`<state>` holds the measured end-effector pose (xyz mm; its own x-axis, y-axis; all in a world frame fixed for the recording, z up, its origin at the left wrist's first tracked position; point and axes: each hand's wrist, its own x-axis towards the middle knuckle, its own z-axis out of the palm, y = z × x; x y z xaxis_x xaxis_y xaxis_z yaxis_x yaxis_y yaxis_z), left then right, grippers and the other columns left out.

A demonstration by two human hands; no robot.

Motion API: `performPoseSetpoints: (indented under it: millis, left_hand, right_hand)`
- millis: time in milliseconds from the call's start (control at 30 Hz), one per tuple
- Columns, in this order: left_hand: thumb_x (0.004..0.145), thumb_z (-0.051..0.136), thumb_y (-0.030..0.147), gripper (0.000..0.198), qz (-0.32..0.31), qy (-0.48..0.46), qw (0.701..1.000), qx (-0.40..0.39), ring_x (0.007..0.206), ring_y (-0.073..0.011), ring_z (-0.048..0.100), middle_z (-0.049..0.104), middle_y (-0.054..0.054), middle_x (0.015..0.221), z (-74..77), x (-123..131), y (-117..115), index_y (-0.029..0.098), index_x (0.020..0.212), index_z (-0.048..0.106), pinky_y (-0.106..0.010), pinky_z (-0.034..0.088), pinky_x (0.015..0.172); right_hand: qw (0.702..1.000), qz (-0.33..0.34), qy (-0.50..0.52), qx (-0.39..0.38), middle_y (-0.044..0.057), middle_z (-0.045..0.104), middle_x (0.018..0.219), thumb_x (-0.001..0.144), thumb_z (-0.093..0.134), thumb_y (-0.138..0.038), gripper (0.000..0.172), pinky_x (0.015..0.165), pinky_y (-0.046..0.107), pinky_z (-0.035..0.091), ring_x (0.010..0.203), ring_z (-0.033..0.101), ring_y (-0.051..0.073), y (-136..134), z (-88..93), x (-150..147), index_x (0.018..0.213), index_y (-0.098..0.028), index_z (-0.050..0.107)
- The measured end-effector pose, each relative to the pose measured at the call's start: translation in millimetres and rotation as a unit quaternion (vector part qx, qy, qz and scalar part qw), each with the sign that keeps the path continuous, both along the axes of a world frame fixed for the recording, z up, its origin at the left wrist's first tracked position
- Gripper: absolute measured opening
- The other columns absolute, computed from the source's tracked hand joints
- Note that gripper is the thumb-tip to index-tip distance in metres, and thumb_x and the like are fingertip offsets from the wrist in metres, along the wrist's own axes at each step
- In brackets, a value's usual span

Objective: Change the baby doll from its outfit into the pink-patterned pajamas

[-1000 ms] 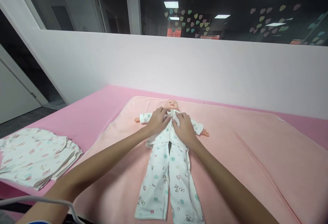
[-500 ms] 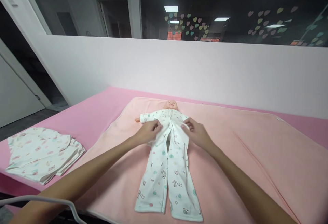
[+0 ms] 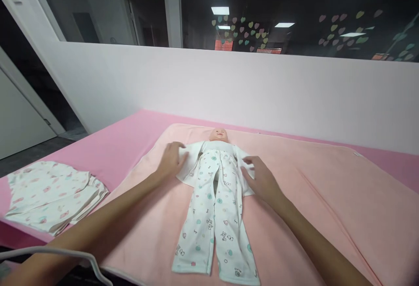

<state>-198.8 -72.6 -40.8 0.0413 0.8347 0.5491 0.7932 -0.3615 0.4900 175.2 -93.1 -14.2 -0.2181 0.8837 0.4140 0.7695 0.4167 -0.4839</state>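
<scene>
A doll (image 3: pixel 218 134) lies on its back with its head toward the wall. It wears a white printed top, whose front is spread to both sides with the plain white inside of the left flap (image 3: pixel 191 159) and right flap (image 3: pixel 244 163) facing up. White printed trousers (image 3: pixel 212 216) cover its body and legs, with a dark gap between the thighs. My left hand (image 3: pixel 170 160) is at the outer edge of the left flap, thumb and fingers apart. At the right flap, my right hand (image 3: pixel 262 179) has slightly bent fingers parted from the thumb. The doll's arms are hidden.
A pink blanket (image 3: pixel 310 207) lies under the doll on a pink table surface (image 3: pixel 131 135). Folded printed cloth (image 3: pixel 49 194) rests at the left. A white cable (image 3: pixel 65 253) crosses the lower left corner. A white wall (image 3: pixel 229 89) with a window stands behind.
Both hands have moved outward from the doll's middle. The front of the top has opened to the sides, baring its white inside and the trousers' waist, and covering the doll's arm.
</scene>
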Motion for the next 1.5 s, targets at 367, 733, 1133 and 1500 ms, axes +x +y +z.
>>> performPoseSetpoints:
  millis: [367,733,1133,1500]
  left_hand:
    - [0.079,0.071,0.07,0.052,-0.264,0.001,0.923,-0.279,0.073,-0.0187,0.049,0.053,-0.001,0.081,39.2,49,45,0.02,0.086,0.056,-0.03,0.037,0.064]
    - [0.071,0.08,0.071,0.061,-0.243,0.059,0.926,-0.282,0.107,-0.0311,0.053,0.061,-0.006,0.103,29.4,32,-46,0.025,0.106,0.061,-0.039,0.044,0.09]
    - [0.056,0.084,0.077,0.08,-0.24,0.094,0.926,-0.276,0.103,-0.0308,0.052,0.056,-0.007,0.11,15.8,36,-100,0.023,0.105,0.051,-0.036,0.046,0.08]
    - [0.063,0.079,0.08,0.081,-0.239,0.102,0.941,-0.215,0.105,-0.0303,0.048,0.052,-0.008,0.116,9.2,44,-144,0.021,0.109,0.048,-0.041,0.043,0.089]
  right_hand:
    - [0.988,0.131,-0.023,-0.084,0.003,0.053,0.085,0.094,0.058,-0.065,0.054,0.075,0.026,0.04,0.08,0.048,0.014,47,0.9,-40,0.076,-0.015,0.047]
    - [0.963,0.168,-0.015,-0.209,0.002,0.058,0.101,0.088,0.071,-0.064,0.052,0.071,0.022,0.035,0.085,0.049,0.015,-31,5.3,-17,0.114,-0.02,0.059]
    - [0.979,0.098,-0.085,-0.157,0.008,0.058,0.11,0.07,0.082,-0.074,0.077,0.073,0.029,0.044,0.097,0.055,0.023,-103,-2.1,-32,0.117,-0.018,0.056]
    - [0.972,0.118,-0.09,-0.182,0.009,0.056,0.123,0.073,0.084,-0.066,0.076,0.086,0.033,0.047,0.11,0.055,0.026,-139,-7.0,-30,0.126,-0.019,0.054]
